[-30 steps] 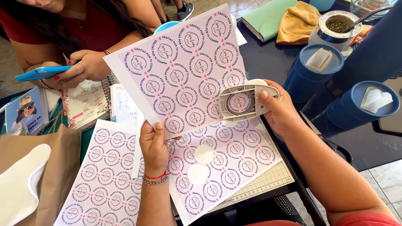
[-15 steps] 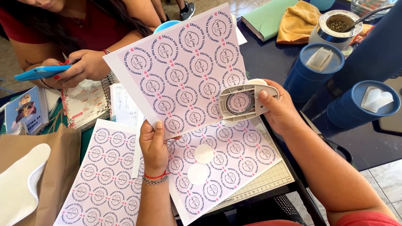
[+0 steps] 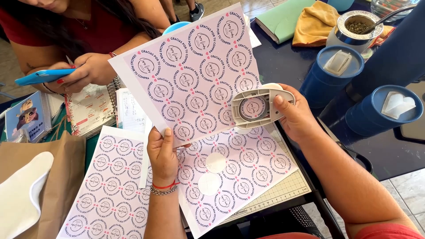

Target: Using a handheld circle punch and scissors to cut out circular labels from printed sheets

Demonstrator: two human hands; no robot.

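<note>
I see almost no change: my left hand (image 3: 163, 155) and the printed sheet (image 3: 190, 71) sit a little lower in the frame center, and the punch (image 3: 259, 106) keeps its place.

A pale pink sheet of round labels (image 3: 190, 71) is held up at the centre. Two more label sheets lie flat beneath: one near left (image 3: 110, 186), one near right (image 3: 248, 168) with two circles cut out. A blue phone (image 3: 44, 76) shows far left, its screen unseen.
</note>
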